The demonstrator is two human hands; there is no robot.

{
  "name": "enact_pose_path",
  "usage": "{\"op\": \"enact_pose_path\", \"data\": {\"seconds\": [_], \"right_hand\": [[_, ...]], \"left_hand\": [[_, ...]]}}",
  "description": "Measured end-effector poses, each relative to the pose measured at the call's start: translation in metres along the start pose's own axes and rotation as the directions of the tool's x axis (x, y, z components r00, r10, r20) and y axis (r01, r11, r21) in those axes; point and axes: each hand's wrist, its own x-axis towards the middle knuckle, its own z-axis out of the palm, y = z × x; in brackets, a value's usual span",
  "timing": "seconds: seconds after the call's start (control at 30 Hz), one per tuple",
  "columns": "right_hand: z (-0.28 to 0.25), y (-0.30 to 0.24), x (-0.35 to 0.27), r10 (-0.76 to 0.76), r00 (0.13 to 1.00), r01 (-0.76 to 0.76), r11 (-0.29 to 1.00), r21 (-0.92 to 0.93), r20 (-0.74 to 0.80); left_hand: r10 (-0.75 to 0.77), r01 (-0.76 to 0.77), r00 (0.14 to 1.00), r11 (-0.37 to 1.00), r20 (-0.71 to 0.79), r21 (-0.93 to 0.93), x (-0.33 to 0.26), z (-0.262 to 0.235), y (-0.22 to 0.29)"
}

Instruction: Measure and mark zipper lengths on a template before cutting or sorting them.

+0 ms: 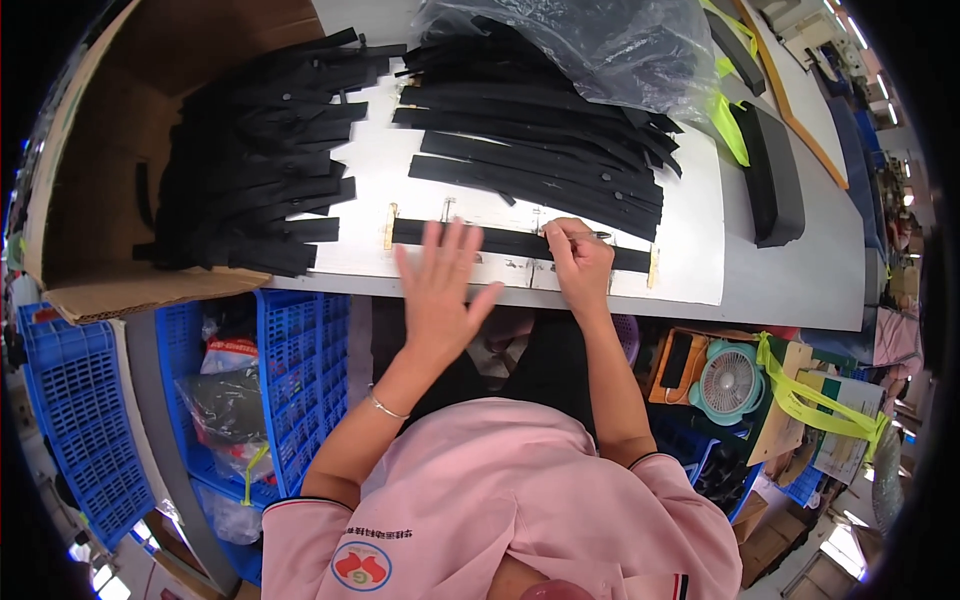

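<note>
A single black fabric strip (510, 241) lies lengthwise near the front of the white board (690, 265), between two small yellowish tape pieces, the left tape (389, 227) and the right tape (654, 268). My left hand (440, 290) is open, fingers spread over the strip's left part; whether it presses down I cannot tell. My right hand (582, 262) is closed around a slim pen (602, 235), its fingertips at the middle of the strip. Dark marks show on the board beside the strip. Behind my hands lies a pile of black strips (540, 175), some with small round dots.
A cardboard box (110, 140) on its side holds another heap of black strips (260, 150) at left. Clear plastic film (600, 50) covers the back of the pile. A black block (770, 175) stands at right. Below the table are blue crates (305, 370) and a small fan (728, 382).
</note>
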Motion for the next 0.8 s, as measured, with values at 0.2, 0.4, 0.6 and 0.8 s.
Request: {"op": "enact_pose_path", "data": {"seconds": [0.2, 0.4, 0.6, 0.8], "right_hand": [[0.002, 0.001, -0.001, -0.039, 0.999, 0.039, 0.998, -0.045, 0.003], [0.0, -0.001, 0.003, -0.069, 0.997, 0.073, 0.991, -0.109, 0.046], [0.0, -0.001, 0.001, -0.03, 0.999, 0.031, 0.999, -0.04, 0.014], [-0.006, 0.004, 0.0, -0.158, 0.98, 0.164, 0.986, -0.038, 0.124]], "left_hand": [[0.113, -0.103, 0.991, 0.983, 0.064, -0.151, 0.002, 0.023, 0.032], [0.115, -0.108, 0.992, 0.984, 0.043, -0.143, 0.003, 0.028, 0.029], [0.117, -0.112, 0.993, 0.987, 0.03, -0.119, 0.003, 0.029, 0.029], [0.129, -0.127, 0.992, 0.988, 0.018, -0.089, 0.002, 0.028, 0.031]]}}
